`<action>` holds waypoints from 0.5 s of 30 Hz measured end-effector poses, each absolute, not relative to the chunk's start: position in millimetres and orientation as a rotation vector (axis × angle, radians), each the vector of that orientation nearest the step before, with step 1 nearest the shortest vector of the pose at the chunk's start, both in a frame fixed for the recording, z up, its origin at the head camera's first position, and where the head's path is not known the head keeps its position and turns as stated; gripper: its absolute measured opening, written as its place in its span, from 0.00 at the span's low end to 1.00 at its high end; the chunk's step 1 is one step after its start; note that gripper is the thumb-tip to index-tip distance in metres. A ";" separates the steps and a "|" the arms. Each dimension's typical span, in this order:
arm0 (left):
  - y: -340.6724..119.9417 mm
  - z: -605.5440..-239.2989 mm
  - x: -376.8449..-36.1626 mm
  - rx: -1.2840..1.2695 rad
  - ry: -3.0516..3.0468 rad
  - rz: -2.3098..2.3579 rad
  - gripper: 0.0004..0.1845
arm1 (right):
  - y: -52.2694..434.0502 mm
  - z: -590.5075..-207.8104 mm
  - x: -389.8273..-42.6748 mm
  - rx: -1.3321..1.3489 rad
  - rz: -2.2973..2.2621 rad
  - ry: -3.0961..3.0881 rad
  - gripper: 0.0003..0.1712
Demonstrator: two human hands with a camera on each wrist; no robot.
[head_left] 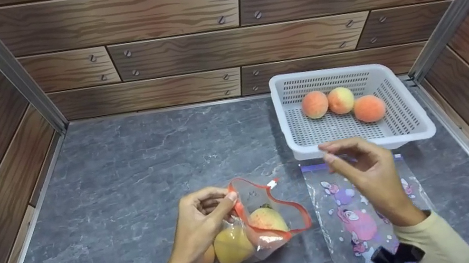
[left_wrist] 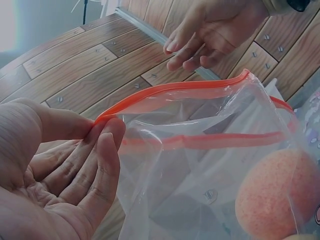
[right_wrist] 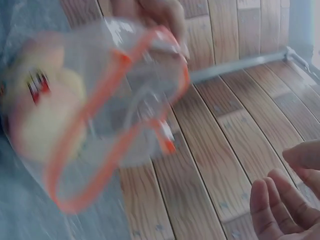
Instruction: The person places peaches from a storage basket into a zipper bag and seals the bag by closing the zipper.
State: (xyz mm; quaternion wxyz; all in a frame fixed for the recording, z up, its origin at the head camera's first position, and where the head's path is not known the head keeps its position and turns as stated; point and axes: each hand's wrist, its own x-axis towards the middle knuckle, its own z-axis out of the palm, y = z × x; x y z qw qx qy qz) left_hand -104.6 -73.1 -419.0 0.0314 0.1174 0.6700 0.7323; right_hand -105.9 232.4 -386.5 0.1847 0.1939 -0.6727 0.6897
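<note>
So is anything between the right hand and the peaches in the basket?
Nothing visible. The right hand hovers empty just in front of the basket, whose low front wall is the only thing before the three peaches; its top is uncovered.

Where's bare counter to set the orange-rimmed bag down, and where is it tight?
Free: the grey counter from the left wall to the white basket, behind the left hand. Tight: the near right, where the orange-rimmed bag, the printed bag, the basket and the right hand sit close.
</note>
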 end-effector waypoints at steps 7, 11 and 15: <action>-75.3 -419.9 -103.5 0.337 2.032 2.294 0.08 | 260.3 -375.5 -141.2 0.276 1.743 -1.995 0.12; -76.3 -420.6 -104.2 0.322 2.026 2.305 0.07 | 274.5 -376.7 -169.2 0.134 1.556 -2.126 0.12; -76.2 -420.3 -105.5 0.327 2.026 2.303 0.07 | 287.9 -383.9 -197.2 0.063 1.397 -2.224 0.12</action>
